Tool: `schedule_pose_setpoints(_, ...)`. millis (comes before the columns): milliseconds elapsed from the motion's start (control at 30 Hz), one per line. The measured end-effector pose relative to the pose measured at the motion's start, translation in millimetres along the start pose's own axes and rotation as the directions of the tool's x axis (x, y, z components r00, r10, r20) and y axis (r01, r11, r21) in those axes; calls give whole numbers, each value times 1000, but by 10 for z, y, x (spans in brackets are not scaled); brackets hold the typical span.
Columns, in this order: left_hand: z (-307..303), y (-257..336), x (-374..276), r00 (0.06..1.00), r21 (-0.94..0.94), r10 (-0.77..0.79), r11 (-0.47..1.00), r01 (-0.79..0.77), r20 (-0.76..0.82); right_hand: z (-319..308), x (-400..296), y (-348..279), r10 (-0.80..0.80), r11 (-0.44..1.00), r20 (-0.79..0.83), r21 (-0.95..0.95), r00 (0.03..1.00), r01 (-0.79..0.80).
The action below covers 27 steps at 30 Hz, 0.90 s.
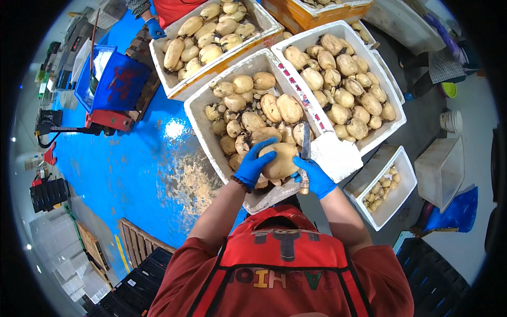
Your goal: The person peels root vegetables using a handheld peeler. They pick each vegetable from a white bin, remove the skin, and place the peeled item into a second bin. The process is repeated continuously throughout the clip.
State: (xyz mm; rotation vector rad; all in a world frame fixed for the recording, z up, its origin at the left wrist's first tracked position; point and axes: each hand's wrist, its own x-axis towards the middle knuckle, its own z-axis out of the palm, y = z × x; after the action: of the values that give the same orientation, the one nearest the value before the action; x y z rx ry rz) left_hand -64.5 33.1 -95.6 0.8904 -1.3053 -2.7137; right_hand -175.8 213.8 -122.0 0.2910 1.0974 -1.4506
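Note:
In a blue glove, my left hand grips a large pale lotus root segment from its left side. My right hand, also gloved in blue, holds a knife with its blade pointing away from me and its worn handle under the palm. The fingertips of my right hand are at the root's right edge. Both hands are over the near end of a white foam box filled with lotus root segments, some with dark, muddy joints. A white foam piece lies at the box's right corner.
More foam boxes of lotus root stand at the upper left and right. Beyond the left one is another person's gloved hand. A white tub with small pieces stands lower right. A blue bin is at left.

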Motion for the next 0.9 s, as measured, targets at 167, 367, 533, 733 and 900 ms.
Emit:
schedule_pose_setpoints(167, 155, -92, 289, 936, 256, 353, 904, -342, 6, -190, 101, 71, -112, 987, -81, 107, 990, 120)
schedule_pose_setpoints(367, -128, -117, 470, 859, -62, 229, 956, -288, -458, -706, 63, -281, -83, 969, -170, 216, 982, 120)
schedule_pose_setpoints(533, -1044, -511, 278, 753, -329, -290, 939, 104, -590, -1050, 9, -736, -347, 899, -450, 90, 823, 428)
schedule_pose_setpoints(733, -1499, -1084, 63, 807, 250, 55, 961, 117, -588, -1116, 1, -816, -272, 912, -401, 182, 874, 367)
schedule_pose_setpoints(900, -1392, -1034, 164, 806, 726, 387, 683, 76, -448, -552, -97, -852, -302, 832, -499, 279, 812, 480)
